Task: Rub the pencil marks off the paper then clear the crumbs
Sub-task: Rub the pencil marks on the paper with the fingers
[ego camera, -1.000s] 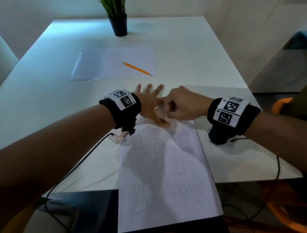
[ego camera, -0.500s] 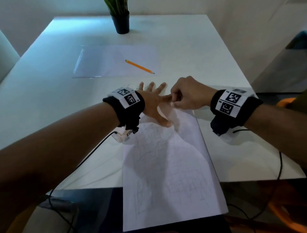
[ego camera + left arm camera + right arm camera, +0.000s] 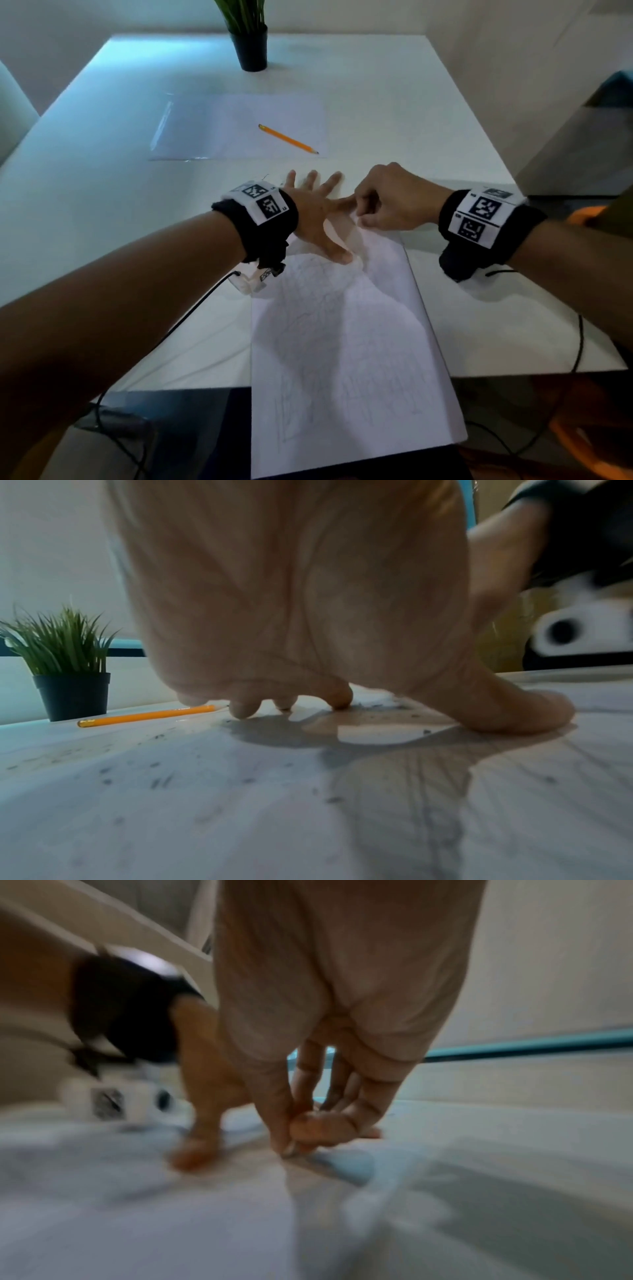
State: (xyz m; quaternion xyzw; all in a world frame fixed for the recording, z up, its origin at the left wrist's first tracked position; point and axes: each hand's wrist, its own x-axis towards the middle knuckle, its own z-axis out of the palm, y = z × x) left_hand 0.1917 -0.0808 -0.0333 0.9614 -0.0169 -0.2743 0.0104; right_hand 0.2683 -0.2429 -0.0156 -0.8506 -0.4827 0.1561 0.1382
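A white paper (image 3: 346,342) with faint pencil lines lies in front of me and overhangs the table's front edge. My left hand (image 3: 318,212) presses flat on its top end with fingers spread; in the left wrist view the fingertips (image 3: 240,710) and thumb touch the sheet. Dark crumbs (image 3: 161,780) are scattered over the paper. My right hand (image 3: 387,202) is curled at the paper's top right corner, next to the left index finger. Its thumb and fingers (image 3: 298,1139) pinch a small eraser, which they almost wholly hide. The right wrist view is blurred.
An orange pencil (image 3: 287,138) lies on a second sheet (image 3: 222,130) farther back on the white table (image 3: 428,120). A potted plant (image 3: 251,44) stands at the far edge. Cables hang off the front, and an orange chair (image 3: 582,445) is at the lower right.
My right hand has shifted from beside the left thumb to the paper's top right corner, near the left index fingertip. The left hand stays pressed on the sheet.
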